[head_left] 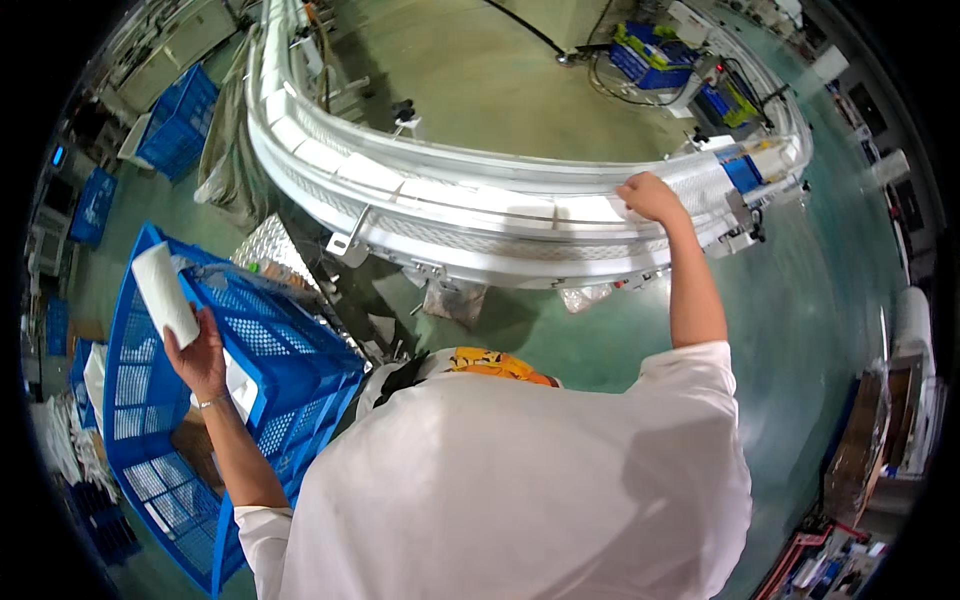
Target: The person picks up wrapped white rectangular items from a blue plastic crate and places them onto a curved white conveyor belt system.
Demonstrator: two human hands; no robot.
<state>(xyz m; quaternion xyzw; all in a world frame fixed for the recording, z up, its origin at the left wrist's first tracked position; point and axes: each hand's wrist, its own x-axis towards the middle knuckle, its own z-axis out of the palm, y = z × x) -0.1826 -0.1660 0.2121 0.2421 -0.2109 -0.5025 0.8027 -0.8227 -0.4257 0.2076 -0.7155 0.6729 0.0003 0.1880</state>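
Observation:
My left hand (198,356) is closed round the lower end of a white paper roll (164,293), held tilted above a blue plastic crate (215,550). Inside the crate some white pieces and a brown cardboard-like piece show in part. Out to the right, my right hand (652,197) reaches over a curved conveyor (460,255). Its fingers are curled at the right end of a row of white pieces (510,203) lying end to end in the channel. What those fingertips grip, if anything, is hidden.
The conveyor bends round in front of me, with metal brackets (350,237) along its near side. At its far right stand a blue bin (652,65) with yellow-green items and some cables. More blue crates (178,122) stand at the left. Cardboard (865,440) leans at the right.

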